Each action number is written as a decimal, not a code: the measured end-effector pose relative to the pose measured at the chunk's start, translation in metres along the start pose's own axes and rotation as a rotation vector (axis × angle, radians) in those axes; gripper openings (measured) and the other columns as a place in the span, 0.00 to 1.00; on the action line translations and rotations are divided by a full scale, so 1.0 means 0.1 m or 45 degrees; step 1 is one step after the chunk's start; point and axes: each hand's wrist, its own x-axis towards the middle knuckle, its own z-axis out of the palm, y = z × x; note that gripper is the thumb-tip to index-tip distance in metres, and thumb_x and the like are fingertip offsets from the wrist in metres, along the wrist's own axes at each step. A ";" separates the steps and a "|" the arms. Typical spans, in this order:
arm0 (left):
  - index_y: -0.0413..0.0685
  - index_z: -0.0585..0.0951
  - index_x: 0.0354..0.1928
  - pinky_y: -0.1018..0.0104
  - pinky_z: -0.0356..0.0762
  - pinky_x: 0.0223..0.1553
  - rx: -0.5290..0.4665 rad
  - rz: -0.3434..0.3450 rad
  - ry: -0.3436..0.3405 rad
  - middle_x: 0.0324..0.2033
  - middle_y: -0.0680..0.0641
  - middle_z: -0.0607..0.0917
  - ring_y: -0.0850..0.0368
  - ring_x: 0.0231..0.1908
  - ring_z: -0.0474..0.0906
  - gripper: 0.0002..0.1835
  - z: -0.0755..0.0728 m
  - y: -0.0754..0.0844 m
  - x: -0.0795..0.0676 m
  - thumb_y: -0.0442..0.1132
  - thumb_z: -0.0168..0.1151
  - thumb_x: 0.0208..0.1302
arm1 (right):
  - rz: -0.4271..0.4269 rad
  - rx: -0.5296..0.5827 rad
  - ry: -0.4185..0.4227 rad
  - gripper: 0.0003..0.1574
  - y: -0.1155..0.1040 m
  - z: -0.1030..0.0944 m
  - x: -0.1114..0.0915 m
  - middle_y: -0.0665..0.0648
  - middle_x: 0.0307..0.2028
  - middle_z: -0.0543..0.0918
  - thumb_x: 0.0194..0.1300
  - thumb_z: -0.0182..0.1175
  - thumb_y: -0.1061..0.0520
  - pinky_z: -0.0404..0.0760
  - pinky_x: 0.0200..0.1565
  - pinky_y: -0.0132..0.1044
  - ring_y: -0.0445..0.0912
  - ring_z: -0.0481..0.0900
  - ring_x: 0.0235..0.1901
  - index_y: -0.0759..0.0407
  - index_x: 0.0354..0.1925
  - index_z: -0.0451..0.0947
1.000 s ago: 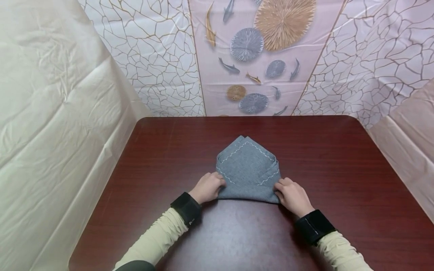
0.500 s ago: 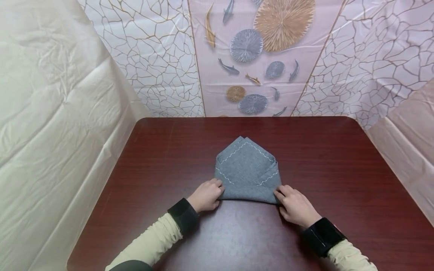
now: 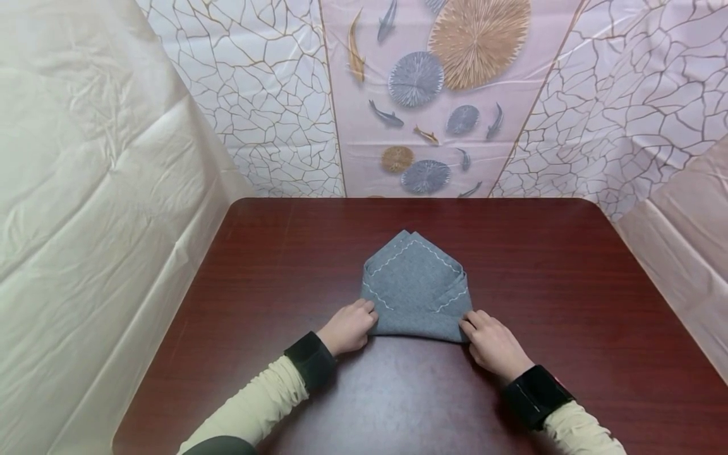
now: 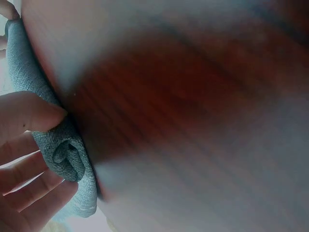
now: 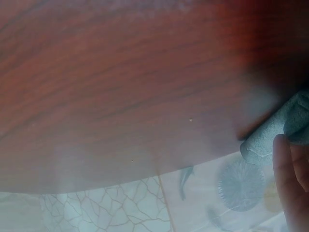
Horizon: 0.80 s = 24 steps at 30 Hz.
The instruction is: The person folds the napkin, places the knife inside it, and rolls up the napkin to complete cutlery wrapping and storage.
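A grey towel (image 3: 418, 284) with wavy white stitching lies folded on the table, its far end coming to a point. Its near edge is rolled over, and the left wrist view shows the spiral of the rolled end (image 4: 65, 157). My left hand (image 3: 348, 327) grips the left end of this roll, thumb on the near side and fingers spread along the other. At the right end my right hand (image 3: 497, 344) pinches the roll; only part of that hand shows in the right wrist view, beside the towel (image 5: 268, 137).
The dark red wooden table (image 3: 273, 265) has rounded far corners. Behind it hangs a patterned cloth (image 3: 284, 95) with fish and round leaf shapes. Pale plain sheeting (image 3: 114, 221) hangs along the left side, with more (image 3: 682, 253) on the right.
Both hands have slid slightly toward the person along the towel's ends, the right wrist also shifting outward. The towel's shape stays nearly the same; the last half second shows hardly any motion.
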 end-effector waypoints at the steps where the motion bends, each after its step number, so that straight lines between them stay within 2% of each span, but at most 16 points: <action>1: 0.46 0.77 0.26 0.63 0.73 0.29 0.004 0.000 0.006 0.27 0.50 0.73 0.53 0.31 0.71 0.08 0.00 0.00 0.00 0.30 0.62 0.40 | -0.002 -0.003 0.007 0.21 0.00 0.01 0.00 0.61 0.33 0.75 0.34 0.57 0.69 0.74 0.32 0.43 0.54 0.72 0.32 0.70 0.34 0.77; 7: 0.47 0.77 0.23 0.64 0.73 0.29 0.028 0.014 0.044 0.25 0.50 0.73 0.54 0.29 0.72 0.06 0.03 -0.03 0.02 0.32 0.63 0.40 | -0.026 -0.023 0.064 0.17 -0.02 0.02 0.01 0.62 0.33 0.76 0.39 0.55 0.70 0.74 0.31 0.43 0.54 0.72 0.31 0.71 0.34 0.78; 11: 0.48 0.77 0.22 0.65 0.73 0.28 0.028 0.019 0.047 0.24 0.50 0.74 0.54 0.28 0.72 0.04 0.03 -0.04 0.03 0.32 0.63 0.42 | 0.018 -0.004 0.065 0.17 -0.03 0.01 0.00 0.61 0.32 0.76 0.41 0.55 0.70 0.75 0.33 0.42 0.53 0.73 0.32 0.70 0.34 0.79; 16: 0.47 0.79 0.25 0.64 0.72 0.29 -0.152 0.008 0.015 0.24 0.51 0.73 0.55 0.27 0.72 0.04 -0.01 -0.08 -0.01 0.31 0.60 0.44 | 0.110 0.048 0.063 0.16 -0.05 -0.03 -0.04 0.60 0.34 0.77 0.43 0.57 0.68 0.75 0.35 0.43 0.52 0.74 0.35 0.67 0.35 0.79; 19: 0.45 0.81 0.29 0.63 0.72 0.31 -0.274 -0.001 -0.008 0.24 0.51 0.75 0.56 0.28 0.74 0.07 -0.03 -0.11 -0.04 0.31 0.59 0.45 | 0.124 0.078 0.091 0.15 -0.07 -0.05 -0.06 0.60 0.34 0.78 0.45 0.54 0.67 0.75 0.35 0.43 0.52 0.74 0.34 0.67 0.35 0.78; 24: 0.43 0.82 0.35 0.63 0.74 0.36 -0.381 0.004 -0.019 0.30 0.49 0.81 0.55 0.33 0.78 0.11 -0.01 -0.13 -0.10 0.30 0.58 0.46 | 0.124 0.103 0.095 0.14 -0.10 -0.09 -0.08 0.59 0.32 0.79 0.47 0.50 0.65 0.74 0.34 0.43 0.51 0.74 0.33 0.66 0.35 0.77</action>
